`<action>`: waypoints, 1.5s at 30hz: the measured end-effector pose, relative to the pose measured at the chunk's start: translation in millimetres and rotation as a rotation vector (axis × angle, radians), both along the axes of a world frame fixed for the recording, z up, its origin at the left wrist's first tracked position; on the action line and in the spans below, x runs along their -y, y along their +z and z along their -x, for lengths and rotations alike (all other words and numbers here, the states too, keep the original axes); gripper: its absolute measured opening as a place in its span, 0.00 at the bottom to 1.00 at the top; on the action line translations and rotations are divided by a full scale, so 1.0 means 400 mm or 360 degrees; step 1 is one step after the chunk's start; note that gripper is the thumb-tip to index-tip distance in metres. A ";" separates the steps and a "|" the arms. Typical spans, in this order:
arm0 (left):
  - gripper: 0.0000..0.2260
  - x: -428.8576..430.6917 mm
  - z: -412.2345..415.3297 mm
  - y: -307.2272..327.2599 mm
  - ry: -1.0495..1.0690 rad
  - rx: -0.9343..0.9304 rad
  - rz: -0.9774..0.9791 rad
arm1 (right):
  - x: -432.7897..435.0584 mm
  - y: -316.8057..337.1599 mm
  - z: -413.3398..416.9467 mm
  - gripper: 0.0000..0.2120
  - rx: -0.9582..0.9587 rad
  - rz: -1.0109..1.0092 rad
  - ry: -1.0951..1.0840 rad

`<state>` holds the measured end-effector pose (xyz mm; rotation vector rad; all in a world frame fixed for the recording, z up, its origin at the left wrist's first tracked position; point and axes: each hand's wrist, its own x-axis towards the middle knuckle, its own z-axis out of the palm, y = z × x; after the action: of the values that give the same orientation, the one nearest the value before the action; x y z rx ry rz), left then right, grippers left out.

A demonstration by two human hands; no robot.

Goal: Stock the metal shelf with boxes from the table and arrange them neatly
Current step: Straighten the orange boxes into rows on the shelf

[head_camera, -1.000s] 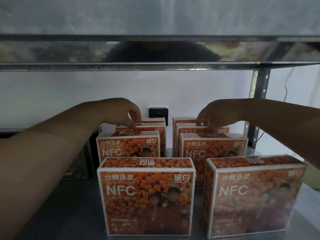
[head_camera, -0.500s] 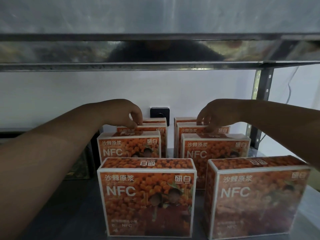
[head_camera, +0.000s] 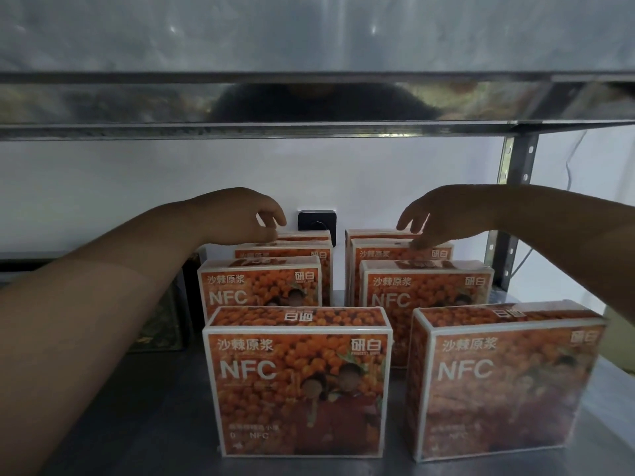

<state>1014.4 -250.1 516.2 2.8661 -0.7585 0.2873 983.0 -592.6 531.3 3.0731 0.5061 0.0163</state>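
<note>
we start with the metal shelf (head_camera: pixel 103 424), its grey deck running back to a white wall under the upper shelf (head_camera: pixel 309 130), with an upright post (head_camera: pixel 512 207) at the rear right. on the deck stand orange boxes in two files, all upright with faces toward us. the front left box (head_camera: pixel 299 389) and front right box (head_camera: pixel 505 383) are nearest. the front right one is turned slightly off square. behind them stand the second left box (head_camera: pixel 257 286) and second right box (head_camera: pixel 426 290), then the third left box (head_camera: pixel 285 252) and third right box (head_camera: pixel 388 253), then the rear left box (head_camera: pixel 309 234) and rear right box (head_camera: pixel 371 232), close to the wall.

the left hand (head_camera: pixel 237 218) hangs over the rear of the left file with fingers loosely curled. its thumb rests at the top edge of the rear left box, and we cannot tell if it pinches. the right hand (head_camera: pixel 443 214) reaches down with relaxed fingers, grasping nothing, tips on the top of the third right box.

we judge the stocking nearly done and this step a squaring-up. each file's long axis runs straight away from us, and each hand sits over its own file, so any nudge goes along that line.
</note>
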 end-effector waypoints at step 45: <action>0.26 0.057 0.374 -0.069 0.0190 -0.0151 -0.0276 | -0.072 -0.123 0.315 0.26 0.0179 -0.0230 0.0326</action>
<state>865.0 -272.9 488.5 3.0685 -0.6245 0.1038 857.2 -563.6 481.9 3.1184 0.8446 0.2386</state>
